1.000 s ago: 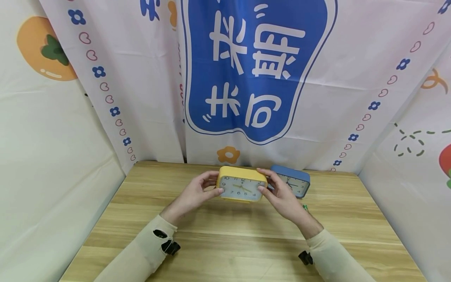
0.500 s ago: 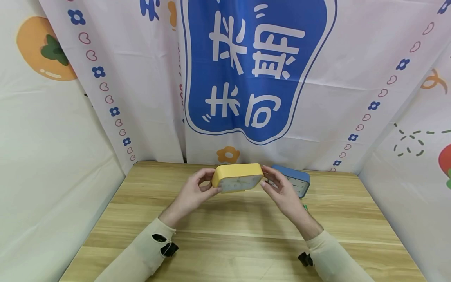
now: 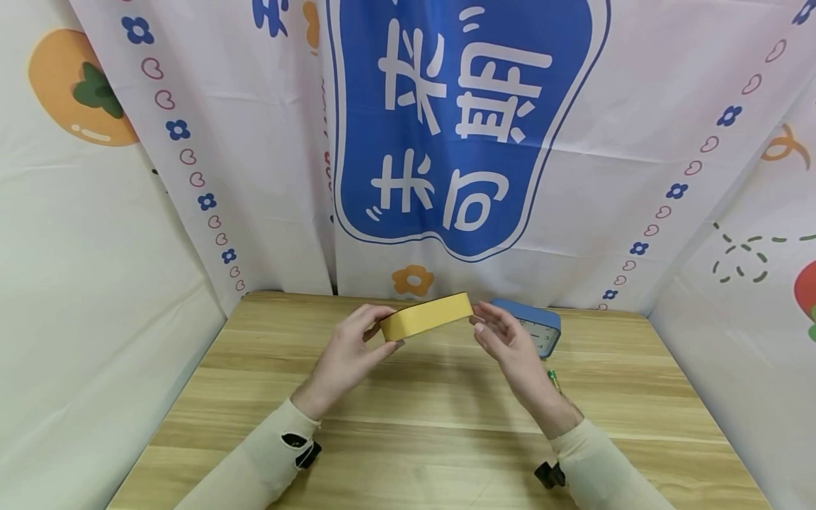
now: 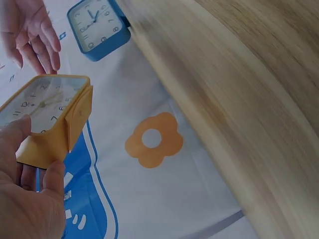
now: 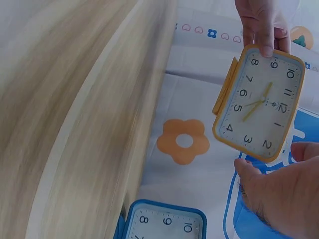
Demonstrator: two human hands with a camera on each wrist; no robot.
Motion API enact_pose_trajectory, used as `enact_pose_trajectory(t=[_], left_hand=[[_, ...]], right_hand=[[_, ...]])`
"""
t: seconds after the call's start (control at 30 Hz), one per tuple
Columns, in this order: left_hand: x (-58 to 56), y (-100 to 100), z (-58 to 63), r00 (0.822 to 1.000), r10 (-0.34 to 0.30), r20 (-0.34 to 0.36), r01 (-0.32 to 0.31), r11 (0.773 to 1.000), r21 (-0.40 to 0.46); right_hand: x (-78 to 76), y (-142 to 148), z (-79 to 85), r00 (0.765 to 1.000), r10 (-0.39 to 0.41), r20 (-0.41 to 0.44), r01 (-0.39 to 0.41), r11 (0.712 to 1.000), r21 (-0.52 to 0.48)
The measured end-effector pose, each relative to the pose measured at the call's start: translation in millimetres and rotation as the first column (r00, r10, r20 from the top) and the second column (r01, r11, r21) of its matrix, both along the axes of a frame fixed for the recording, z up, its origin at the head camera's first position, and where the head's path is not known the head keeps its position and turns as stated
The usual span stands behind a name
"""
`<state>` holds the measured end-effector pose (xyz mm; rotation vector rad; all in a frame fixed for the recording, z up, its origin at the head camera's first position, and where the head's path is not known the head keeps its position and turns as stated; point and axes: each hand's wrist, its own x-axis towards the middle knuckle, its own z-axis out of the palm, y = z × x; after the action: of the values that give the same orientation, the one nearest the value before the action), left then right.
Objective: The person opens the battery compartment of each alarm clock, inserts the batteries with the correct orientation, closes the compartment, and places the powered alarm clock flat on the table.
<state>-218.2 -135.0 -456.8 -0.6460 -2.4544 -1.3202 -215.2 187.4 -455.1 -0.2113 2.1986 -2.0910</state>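
Observation:
In the head view, my left hand (image 3: pixel 347 348) grips one end of a yellow alarm clock (image 3: pixel 427 317), thumb in front and fingers behind. The clock is held up over the table, its top face toward the head camera and its dial out of sight there. Both wrist views show the white dial with yellow hands, and the left wrist view shows a yellow foot (image 4: pixel 79 117) underneath. My right hand (image 3: pixel 518 358) is beside the clock's other end, fingers loosely bent; a small gap shows between its fingertips and the case in the left wrist view.
A blue alarm clock (image 3: pixel 532 313) stands at the back of the wooden table (image 3: pixel 408 439), partly behind my right hand. A small green object (image 3: pixel 553 378) lies near my right wrist. A printed white cloth (image 3: pixel 280 177) hangs directly behind the table.
The yellow clock has tilted until its dial faces away from the head camera, and its right end has swung back and upward. My right hand has let go of it.

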Motion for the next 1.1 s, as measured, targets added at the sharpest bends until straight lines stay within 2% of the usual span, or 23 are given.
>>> enact_pose_trajectory(t=[0.1,0.2,0.37,0.53,0.73,0.93,1.1], left_hand=[[0.7,0.1,-0.3,0.997,0.002,-0.08,-0.007,0.998,-0.063],[2.3,-0.6,-0.7,0.983,0.001,-0.182,-0.027,0.99,-0.139],[4.3,-0.6,-1.7,0.937,-0.018,-0.348,-0.077,0.963,-0.258],[6.4,1.2,-2.2,0.886,-0.051,-0.461,-0.119,0.935,-0.333],[8.6,3.7,-3.6,0.828,-0.087,-0.555,-0.159,0.911,-0.38],[11.8,7.6,-3.7,0.791,-0.138,-0.596,-0.169,0.887,-0.43],[13.7,12.5,-4.1,0.749,-0.182,-0.636,-0.164,0.88,-0.446]], right_hand=[[0.4,-1.3,1.3,0.998,0.007,0.056,-0.003,0.997,-0.073],[1.2,-3.6,1.8,0.994,0.021,0.108,-0.008,0.993,-0.118],[1.6,-7.0,1.5,0.982,0.064,0.176,-0.034,0.985,-0.17],[1.9,-9.2,0.0,0.974,0.096,0.207,-0.053,0.977,-0.207],[2.8,-13.1,-0.5,0.964,0.125,0.235,-0.065,0.967,-0.245],[4.6,-18.8,1.4,0.951,0.112,0.29,-0.039,0.968,-0.248],[4.6,-23.9,2.3,0.937,0.116,0.329,-0.025,0.963,-0.268]])
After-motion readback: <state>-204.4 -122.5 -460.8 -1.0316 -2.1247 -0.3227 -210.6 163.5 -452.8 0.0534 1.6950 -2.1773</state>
